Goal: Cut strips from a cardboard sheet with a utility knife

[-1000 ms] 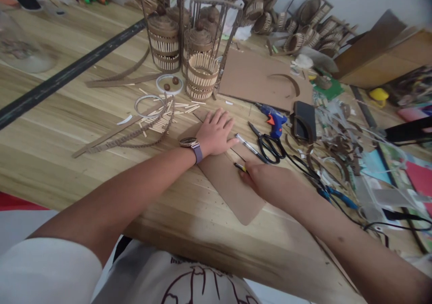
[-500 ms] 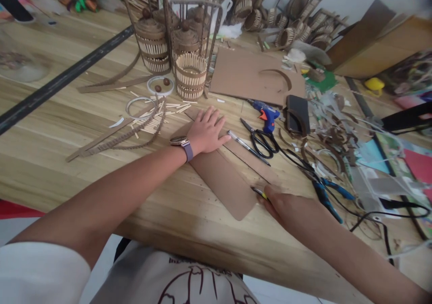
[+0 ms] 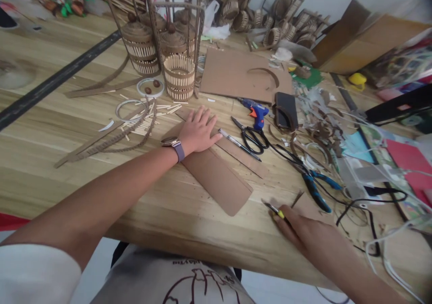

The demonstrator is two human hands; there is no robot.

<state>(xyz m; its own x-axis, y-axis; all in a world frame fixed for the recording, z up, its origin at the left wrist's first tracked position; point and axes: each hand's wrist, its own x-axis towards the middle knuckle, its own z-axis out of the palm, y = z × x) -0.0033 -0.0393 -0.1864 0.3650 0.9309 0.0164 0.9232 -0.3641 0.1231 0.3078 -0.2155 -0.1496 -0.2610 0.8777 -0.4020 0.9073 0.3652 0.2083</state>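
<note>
My left hand lies flat with its fingers spread, pressing on a brown cardboard piece with rounded corners at its near end. Along that piece's right side is a narrow cardboard strip, and a pen rests on it. My right hand is closed around a craft knife with a bit of yellow on it. The blade points left and is apart from the cardboard's near end. Black-handled scissors and a blue glue gun lie just beyond the pen.
Small stick-walled baskets stand at the back, near a large cardboard sheet and a black phone. Blue-handled pliers, cables and cardboard scraps crowd the right. Loose sticks and tape rings lie left of my left hand.
My right hand has drawn the knife away from the cardboard's edge, toward the right and nearer me. My left hand stays flat on the cardboard. The whole view has shifted slightly.
</note>
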